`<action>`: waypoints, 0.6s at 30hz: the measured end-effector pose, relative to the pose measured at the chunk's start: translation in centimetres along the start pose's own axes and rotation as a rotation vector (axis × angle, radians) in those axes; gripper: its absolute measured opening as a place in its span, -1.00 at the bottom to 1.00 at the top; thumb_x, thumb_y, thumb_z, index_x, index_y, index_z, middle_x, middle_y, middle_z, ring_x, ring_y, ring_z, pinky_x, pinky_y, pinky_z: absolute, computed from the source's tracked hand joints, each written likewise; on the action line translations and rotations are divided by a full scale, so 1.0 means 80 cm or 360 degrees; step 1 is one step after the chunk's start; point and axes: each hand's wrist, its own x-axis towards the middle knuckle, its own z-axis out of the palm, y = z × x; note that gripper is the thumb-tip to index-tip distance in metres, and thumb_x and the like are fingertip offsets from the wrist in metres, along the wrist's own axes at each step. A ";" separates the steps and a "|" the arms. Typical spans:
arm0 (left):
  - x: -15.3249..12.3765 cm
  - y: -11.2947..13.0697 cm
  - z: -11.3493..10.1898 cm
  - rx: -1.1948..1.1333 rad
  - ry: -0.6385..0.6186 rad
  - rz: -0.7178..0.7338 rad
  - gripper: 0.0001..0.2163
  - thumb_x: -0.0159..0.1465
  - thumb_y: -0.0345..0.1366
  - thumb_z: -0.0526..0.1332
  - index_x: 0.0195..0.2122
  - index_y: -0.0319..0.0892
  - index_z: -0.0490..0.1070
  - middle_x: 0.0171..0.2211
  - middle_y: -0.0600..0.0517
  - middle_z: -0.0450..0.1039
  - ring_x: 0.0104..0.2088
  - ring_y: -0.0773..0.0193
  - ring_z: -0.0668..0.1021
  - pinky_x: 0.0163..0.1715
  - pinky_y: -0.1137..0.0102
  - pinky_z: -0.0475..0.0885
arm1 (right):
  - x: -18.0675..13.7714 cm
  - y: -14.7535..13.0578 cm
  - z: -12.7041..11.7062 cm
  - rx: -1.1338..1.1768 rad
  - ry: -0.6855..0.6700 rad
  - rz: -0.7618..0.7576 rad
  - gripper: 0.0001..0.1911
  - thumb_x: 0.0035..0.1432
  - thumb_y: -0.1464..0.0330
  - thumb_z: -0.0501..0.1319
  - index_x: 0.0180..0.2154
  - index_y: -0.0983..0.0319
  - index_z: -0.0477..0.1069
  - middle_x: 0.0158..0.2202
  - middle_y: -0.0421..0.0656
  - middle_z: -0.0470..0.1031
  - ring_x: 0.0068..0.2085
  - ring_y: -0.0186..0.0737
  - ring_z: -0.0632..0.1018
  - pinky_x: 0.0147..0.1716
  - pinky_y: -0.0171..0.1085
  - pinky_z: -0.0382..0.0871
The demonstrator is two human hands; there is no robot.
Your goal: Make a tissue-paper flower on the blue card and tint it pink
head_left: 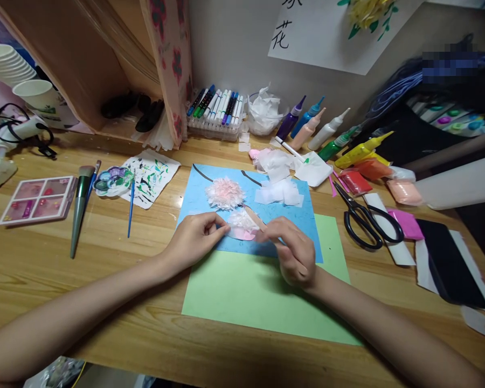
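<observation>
A fluffy pale pink tissue-paper flower [225, 193] lies on the blue sheet [242, 248]. Just below it is a second, partly covered flower [242, 221], with white tissue on top and a smooth pink base showing at its lower edge. My left hand [198, 234] has its fingers curled, thumb and forefinger together at this flower's left edge. In my right hand [293, 250], slightly blurred, is a thin wooden stick [255, 216], its dark tip reaching the flower's upper side. Translucent white tissue squares [281, 193] are stacked at the blue sheet's upper right.
A green sheet [242, 296] lies under the blue one. Black scissors [366, 218] and a dark phone [452, 261] are on the right. Paint bottles [307, 129] and markers [218, 108] stand behind. Brushes [81, 210] and a paint palette [112, 180] lie left.
</observation>
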 end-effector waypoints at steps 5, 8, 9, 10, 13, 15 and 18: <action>0.000 -0.001 0.003 0.0102 0.0022 0.0040 -0.78 0.24 -0.15 0.15 -0.37 -0.16 0.50 -0.64 0.15 0.30 -0.60 0.43 0.30 -0.56 0.50 0.13 | -0.002 0.000 -0.008 -0.0071 -0.0232 -0.0394 -0.49 0.35 0.25 -0.30 -0.55 0.17 0.19 -0.67 -0.20 0.22 -0.56 -0.24 0.25 -0.53 -0.23 0.14; 0.000 0.000 0.007 0.0150 0.0083 0.0072 -0.79 0.24 -0.17 0.15 -0.36 -0.17 0.49 -0.65 0.16 0.28 -0.61 0.44 0.30 -0.56 0.50 0.13 | -0.001 0.002 -0.003 -0.0136 -0.0363 -0.0384 -0.49 0.35 0.27 -0.30 -0.57 0.16 0.19 -0.66 -0.19 0.21 -0.56 -0.24 0.23 -0.53 -0.22 0.11; 0.001 0.000 0.008 0.0158 0.0099 0.0080 -0.79 0.25 -0.18 0.15 -0.36 -0.17 0.49 -0.65 0.16 0.28 -0.61 0.44 0.30 -0.56 0.50 0.13 | 0.000 0.002 -0.002 -0.0147 -0.0369 -0.0383 -0.49 0.35 0.28 -0.30 -0.57 0.16 0.19 -0.66 -0.19 0.20 -0.56 -0.24 0.22 -0.53 -0.22 0.10; 0.001 0.000 0.009 0.0167 0.0110 0.0082 -0.80 0.25 -0.18 0.15 -0.36 -0.17 0.48 -0.65 0.17 0.28 -0.61 0.44 0.30 -0.56 0.50 0.13 | 0.000 0.004 0.000 -0.0158 -0.0362 -0.0383 -0.49 0.35 0.28 -0.30 -0.57 0.17 0.19 -0.66 -0.19 0.19 -0.56 -0.24 0.21 -0.53 -0.22 0.09; 0.001 0.000 0.011 0.0194 0.0151 0.0070 -0.80 0.25 -0.18 0.15 -0.37 -0.17 0.47 -0.65 0.18 0.27 -0.61 0.45 0.29 -0.56 0.50 0.13 | -0.001 0.007 0.004 -0.0172 -0.0344 -0.0381 -0.51 0.35 0.29 -0.27 -0.57 0.17 0.18 -0.65 -0.20 0.18 -0.56 -0.26 0.20 -0.53 -0.23 0.08; 0.001 0.001 0.012 0.0205 0.0161 0.0057 -0.81 0.25 -0.19 0.15 -0.36 -0.17 0.46 -0.65 0.18 0.27 -0.62 0.45 0.29 -0.56 0.50 0.13 | -0.002 0.008 0.005 -0.0171 -0.0329 -0.0371 -0.54 0.34 0.30 -0.25 -0.56 0.18 0.18 -0.64 -0.20 0.19 -0.56 -0.27 0.20 -0.52 -0.24 0.09; 0.002 0.001 0.012 0.0206 0.0144 0.0046 -0.83 0.25 -0.20 0.14 -0.33 -0.17 0.44 -0.64 0.18 0.28 -0.61 0.44 0.31 -0.55 0.50 0.13 | -0.002 0.009 0.006 -0.0176 -0.0309 -0.0345 -0.55 0.34 0.32 -0.24 -0.56 0.19 0.18 -0.64 -0.19 0.23 -0.56 -0.28 0.21 -0.53 -0.24 0.12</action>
